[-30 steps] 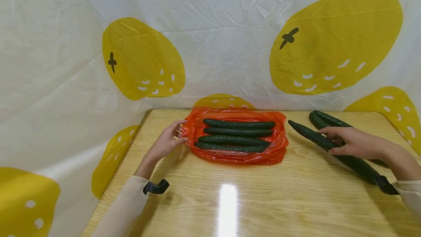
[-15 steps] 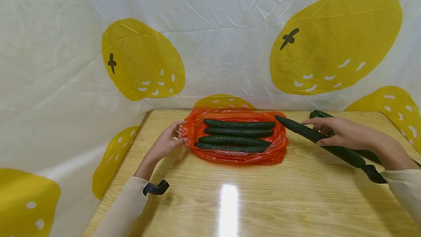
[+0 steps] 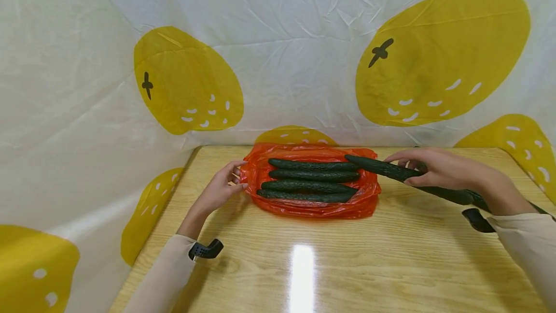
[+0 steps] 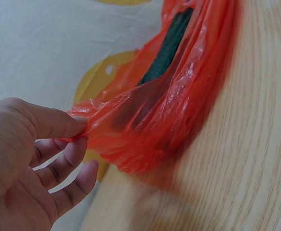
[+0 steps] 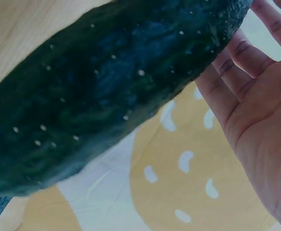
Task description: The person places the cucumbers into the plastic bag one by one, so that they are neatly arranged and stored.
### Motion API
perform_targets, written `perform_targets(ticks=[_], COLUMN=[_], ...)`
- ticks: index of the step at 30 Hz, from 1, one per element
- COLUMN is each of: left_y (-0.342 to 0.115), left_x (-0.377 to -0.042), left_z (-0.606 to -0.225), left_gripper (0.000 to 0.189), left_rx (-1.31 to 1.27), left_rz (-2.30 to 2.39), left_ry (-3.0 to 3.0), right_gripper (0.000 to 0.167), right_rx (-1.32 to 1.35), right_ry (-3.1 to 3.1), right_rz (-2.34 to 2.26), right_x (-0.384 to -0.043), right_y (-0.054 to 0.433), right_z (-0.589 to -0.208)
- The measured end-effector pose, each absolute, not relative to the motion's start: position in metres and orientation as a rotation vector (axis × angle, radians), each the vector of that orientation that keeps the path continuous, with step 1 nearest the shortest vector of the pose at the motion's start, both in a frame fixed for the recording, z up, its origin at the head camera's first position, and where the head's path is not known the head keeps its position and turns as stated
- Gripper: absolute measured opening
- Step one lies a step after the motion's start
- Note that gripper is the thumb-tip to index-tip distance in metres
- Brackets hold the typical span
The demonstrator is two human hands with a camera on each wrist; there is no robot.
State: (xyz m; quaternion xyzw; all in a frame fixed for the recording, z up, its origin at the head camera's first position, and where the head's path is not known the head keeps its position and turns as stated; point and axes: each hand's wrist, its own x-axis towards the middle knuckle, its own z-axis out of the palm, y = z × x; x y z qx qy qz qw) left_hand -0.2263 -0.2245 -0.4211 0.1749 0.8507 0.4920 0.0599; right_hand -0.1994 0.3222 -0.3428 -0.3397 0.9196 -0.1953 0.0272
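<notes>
A dark green cucumber (image 3: 397, 172) is gripped in my right hand (image 3: 447, 173), thumb on the near side and fingers over the far side. Its thin tip overlaps the right rim of a red plastic bag (image 3: 312, 210). Several cucumbers (image 3: 310, 186) lie side by side within the spread bag. My left hand (image 3: 221, 185) pinches the bag's left edge between thumb and forefinger. In the left wrist view the pinched red film stretches from the fingertips, with one cucumber (image 4: 167, 50) showing in the opening. The right wrist view is mostly filled by the held cucumber (image 5: 106, 82).
Behind my right hand another cucumber (image 3: 479, 201) lies on the wooden table (image 3: 369, 264), mostly hidden by the hand and the held one. A white sheet (image 3: 299, 76) with yellow fruit prints hangs along the back and left sides of the table.
My right hand has carried the cucumber leftward, from beside the other loose cucumbers to the bag's right rim. The left hand has kept its pinch on the bag's edge.
</notes>
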Motion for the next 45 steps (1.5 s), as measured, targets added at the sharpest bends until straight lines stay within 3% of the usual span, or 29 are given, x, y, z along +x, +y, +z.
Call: perform_targets(ticks=[16,25,45], left_y=[-0.225,-0.223,-0.222], left_x=[-0.227,-0.227,-0.225], left_z=[-0.419,-0.418,-0.417], left_gripper=[0.057,0.059,0.057], left_rx=[0.524,0.525,0.519], left_rz=[1.463,1.485,1.475], left_ry=[2.583,2.574,2.578], right_gripper=[0.049,0.056,0.054], right_rx=[-1.113,-1.162,-1.312], right_ry=[2.702,2.687,2.581], right_rz=[-0.656,-0.597,-0.533], right_x=[-0.212,-0.220,-0.239], right_y=[0.284,0.262,0.203], right_z=[-0.326,-0.321,-0.321])
